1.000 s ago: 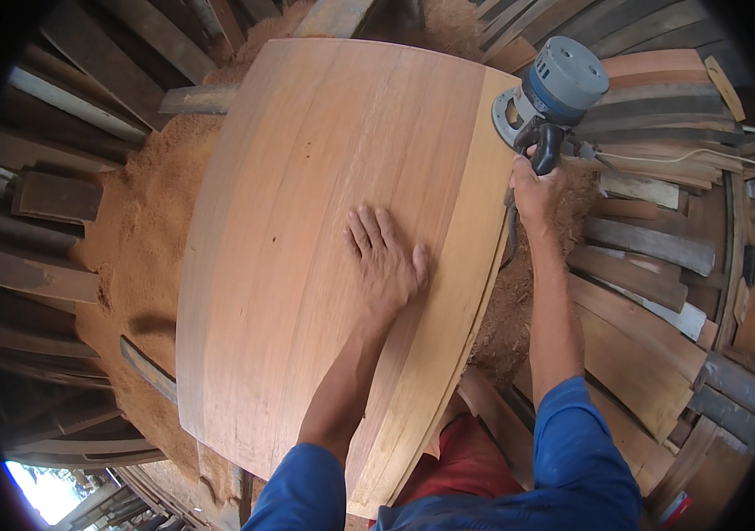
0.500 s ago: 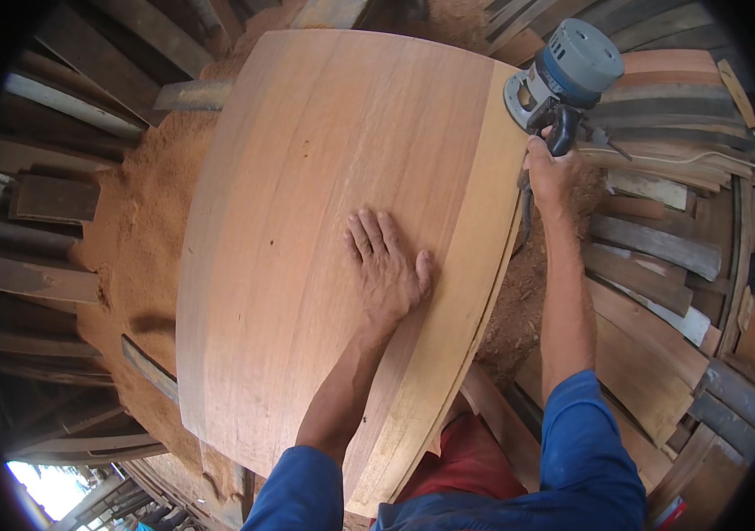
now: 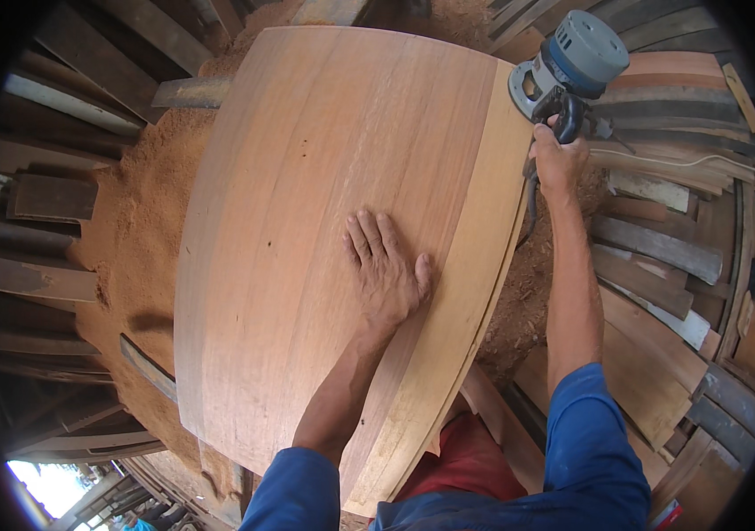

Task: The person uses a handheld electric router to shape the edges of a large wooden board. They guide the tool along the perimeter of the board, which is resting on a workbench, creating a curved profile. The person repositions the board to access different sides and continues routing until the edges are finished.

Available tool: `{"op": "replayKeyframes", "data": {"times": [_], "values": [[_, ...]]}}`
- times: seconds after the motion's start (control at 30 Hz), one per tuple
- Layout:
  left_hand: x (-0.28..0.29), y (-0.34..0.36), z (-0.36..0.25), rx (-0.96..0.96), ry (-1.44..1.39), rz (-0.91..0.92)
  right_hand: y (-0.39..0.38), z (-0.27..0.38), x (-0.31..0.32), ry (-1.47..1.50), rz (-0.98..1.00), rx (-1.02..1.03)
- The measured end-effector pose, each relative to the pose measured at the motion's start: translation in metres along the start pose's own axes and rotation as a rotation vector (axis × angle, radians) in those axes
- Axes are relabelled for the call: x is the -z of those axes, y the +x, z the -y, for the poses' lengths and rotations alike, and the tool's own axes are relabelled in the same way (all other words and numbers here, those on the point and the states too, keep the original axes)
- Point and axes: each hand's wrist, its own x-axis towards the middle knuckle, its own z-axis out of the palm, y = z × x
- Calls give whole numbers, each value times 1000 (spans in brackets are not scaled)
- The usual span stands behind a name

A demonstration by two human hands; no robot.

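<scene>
A broad wooden panel [image 3: 307,186] made of joined boards fills the middle, reddish brown with a paler strip along its right side. On its surface my left hand [image 3: 386,274] lies flat, fingers stretched out and thumb apart. My right hand [image 3: 560,164] is closed round the black handle of a router [image 3: 568,66], a grey and blue power tool. The router's round base sits over the panel's far right corner, and its body leans out past the edge. Its bit is hidden under the base. A dark cord hangs below my right hand along the panel's edge.
Reddish sawdust [image 3: 138,239] is heaped left of the panel. Stacked planks [image 3: 32,274] line the far left, and more boards [image 3: 652,248] lie on the right. A pale cable [image 3: 696,162] runs across the right-hand boards. A thin wooden bar [image 3: 149,367] juts out beneath the panel's left side.
My right hand and the router have shifted slightly right and farther away, around the panel's far right corner. My left hand stays in the same place on the panel.
</scene>
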Motion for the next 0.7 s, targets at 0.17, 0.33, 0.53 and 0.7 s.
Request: {"op": "replayKeyframes", "data": {"times": [0.17, 0.33, 0.53, 0.7], "values": [[2, 0, 0, 10, -8, 19, 1, 9, -5, -23, -35, -31], [0, -1, 2, 9, -3, 19, 6, 11, -5, -32, -20, -31], [4, 1, -2, 13, -8, 31, 18, 3, -6, 17, -28, -4], [3, 1, -1, 17, -21, 14, 30, 3, -11, 73, -14, -14]]}}
